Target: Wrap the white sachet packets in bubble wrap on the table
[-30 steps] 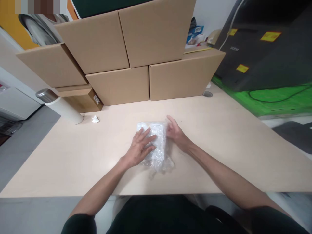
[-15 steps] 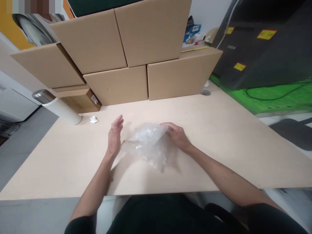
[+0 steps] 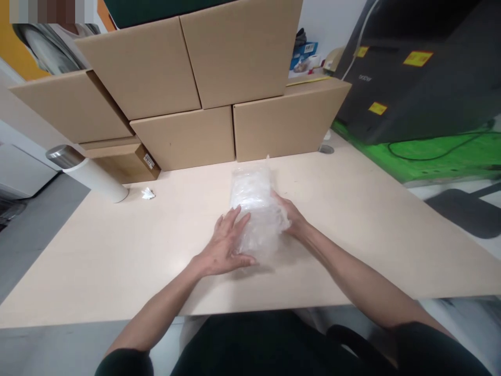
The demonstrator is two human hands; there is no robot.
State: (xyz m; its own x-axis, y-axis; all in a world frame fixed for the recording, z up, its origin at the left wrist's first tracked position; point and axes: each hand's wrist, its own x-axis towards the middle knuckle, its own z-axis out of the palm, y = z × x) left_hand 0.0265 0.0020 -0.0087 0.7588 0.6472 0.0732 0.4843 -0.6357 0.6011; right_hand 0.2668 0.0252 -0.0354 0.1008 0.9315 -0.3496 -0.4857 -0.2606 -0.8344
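Note:
A translucent, shiny plastic bag point(image 3: 252, 190) stands or hangs over the middle of the table, its lower part crumpled; I cannot tell whether anything is inside. At its right edge my right hand point(image 3: 291, 216) grips the plastic, with the fingers partly hidden behind it. My left hand point(image 3: 225, 243) lies against the lower left side, fingers spread and thumb pointing right below the bag.
Several cardboard boxes point(image 3: 182, 138) form a wall along the back of the table point(image 3: 117, 271). A white bottle point(image 3: 96, 180) with a metal lid and a crumpled white scrap point(image 3: 147, 194) are at the left. Beyond the right edge stands a dark Brother machine point(image 3: 395, 94).
The bag has gone from a loose, crumpled heap to a more upright, spread-out shape reaching farther back. My left hand has moved right and now touches it; my right hand stays at its right edge.

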